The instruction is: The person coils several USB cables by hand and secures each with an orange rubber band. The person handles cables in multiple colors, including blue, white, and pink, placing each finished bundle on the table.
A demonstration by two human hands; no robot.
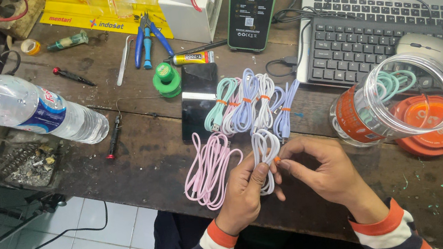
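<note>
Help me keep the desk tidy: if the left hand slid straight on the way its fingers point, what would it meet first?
Likely the row of bundled cables just beyond the white cable that the left hand holds with the right hand; depth is unclear.

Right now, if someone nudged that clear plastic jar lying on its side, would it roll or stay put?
The clear jar would probably roll easily: it is round and lies on its side. It looks light, with only a few coiled cables inside. The orange lid touching it and the laptop behind might stop it.

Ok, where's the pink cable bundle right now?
In the head view, the pink cable bundle lies on the desk just beside the left hand, below the dark phone.
</note>
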